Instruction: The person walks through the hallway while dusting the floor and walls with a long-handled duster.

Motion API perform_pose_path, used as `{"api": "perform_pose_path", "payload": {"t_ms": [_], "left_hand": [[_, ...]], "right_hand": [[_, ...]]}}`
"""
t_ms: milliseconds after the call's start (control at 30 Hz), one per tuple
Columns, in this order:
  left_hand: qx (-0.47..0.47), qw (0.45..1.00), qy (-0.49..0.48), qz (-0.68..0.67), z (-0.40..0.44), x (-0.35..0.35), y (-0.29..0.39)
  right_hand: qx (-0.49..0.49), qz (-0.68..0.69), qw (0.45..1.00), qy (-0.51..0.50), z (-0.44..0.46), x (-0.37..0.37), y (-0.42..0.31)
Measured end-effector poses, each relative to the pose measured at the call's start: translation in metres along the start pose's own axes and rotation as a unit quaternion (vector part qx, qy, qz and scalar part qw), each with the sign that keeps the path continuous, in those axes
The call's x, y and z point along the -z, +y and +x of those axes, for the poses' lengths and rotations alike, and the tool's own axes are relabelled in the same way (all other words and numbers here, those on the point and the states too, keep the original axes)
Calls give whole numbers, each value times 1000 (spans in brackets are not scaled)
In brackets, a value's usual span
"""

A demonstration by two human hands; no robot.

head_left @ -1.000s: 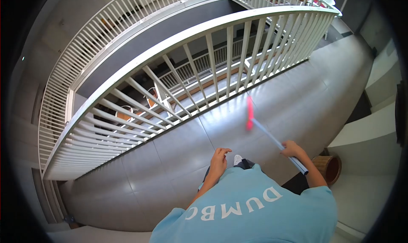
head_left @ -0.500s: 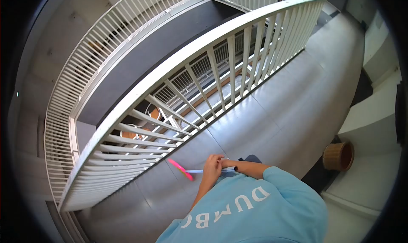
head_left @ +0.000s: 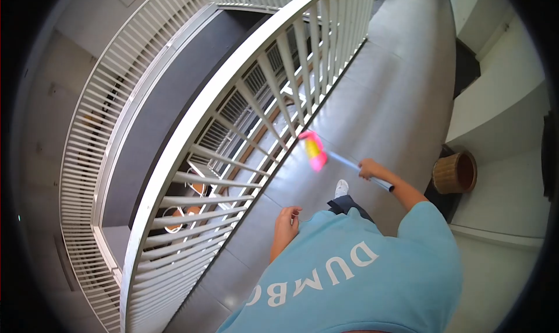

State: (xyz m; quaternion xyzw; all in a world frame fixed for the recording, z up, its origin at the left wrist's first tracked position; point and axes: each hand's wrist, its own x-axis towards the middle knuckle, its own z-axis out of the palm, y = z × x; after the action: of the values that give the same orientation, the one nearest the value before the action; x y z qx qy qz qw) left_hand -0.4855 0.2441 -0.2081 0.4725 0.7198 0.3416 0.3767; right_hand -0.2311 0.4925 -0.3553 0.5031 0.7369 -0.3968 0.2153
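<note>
My right hand (head_left: 370, 168) is closed around the light-blue shaft of a stick (head_left: 343, 160) with a pink-and-yellow head. The head (head_left: 313, 149) is blurred, so its exact kind cannot be told. It points up and left, in front of the white railing's foot in this view, while the dark shaft end sticks out past my hand along the forearm. My left hand (head_left: 287, 219) is off the stick, near the front of my light-blue shirt (head_left: 372, 280). Its fingers are loosely bent and hold nothing.
A curved white railing (head_left: 212, 88) runs along my left, with a lower level, chairs and another railing seen through its bars. Grey tiled floor (head_left: 402, 88) stretches ahead. At right, a woven basket (head_left: 449, 173) stands by the pale wall. My white shoe (head_left: 342, 188) shows below.
My hands were together around the stick. The left has let go, and the right has swung the stick forward and right. My view has turned, and a shoe has come into sight.
</note>
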Motion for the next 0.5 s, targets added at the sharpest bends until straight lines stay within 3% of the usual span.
{"api": "perform_pose_path", "payload": {"t_ms": [67,100,167,300,500], "left_hand": [[-6,1000,-17,14,29,-14,19],[-19,999,-33,19,43,-22,30],[-35,997,-56,28,69,-39,51],[-79,994,-75,28,114,-64,78],[-107,984,-126,69,168,-96,101]], "right_hand": [[23,-123,989,81,26,34,29],[18,-119,989,84,33,52,39],[-40,-38,989,141,48,79,54],[-44,90,984,150,6,140,64],[-25,290,957,14,-22,149,83]]}}
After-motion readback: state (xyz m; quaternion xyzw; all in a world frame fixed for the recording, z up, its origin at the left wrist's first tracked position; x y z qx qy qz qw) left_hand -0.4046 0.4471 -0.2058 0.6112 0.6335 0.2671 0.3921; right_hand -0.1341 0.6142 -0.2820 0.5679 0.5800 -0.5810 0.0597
